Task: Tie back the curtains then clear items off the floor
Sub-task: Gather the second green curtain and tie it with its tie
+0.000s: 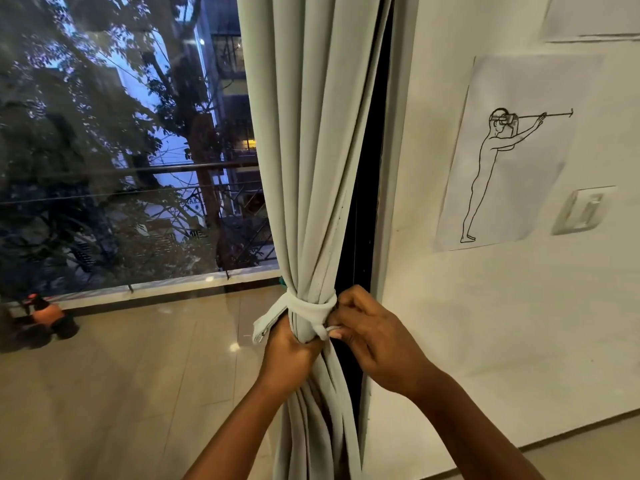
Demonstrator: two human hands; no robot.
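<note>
A pale grey-green curtain (pixel 311 150) hangs gathered beside the window's right frame. A matching fabric tie-back (pixel 304 306) is wrapped around the bunched curtain at waist height, with one flat end (pixel 265 327) sticking out to the left. My left hand (pixel 289 358) grips the gathered curtain just below the tie-back. My right hand (pixel 367 336) pinches a small white loop (pixel 330 330) at the tie-back's right side, fingers curled.
A large glass window (pixel 121 150) fills the left. An orange toy with dark wheels (pixel 45 320) stands on the tiled floor (pixel 138 375) at far left. The white wall (pixel 485 323) on the right carries a paper drawing (pixel 509 154) and a light switch (pixel 583 209).
</note>
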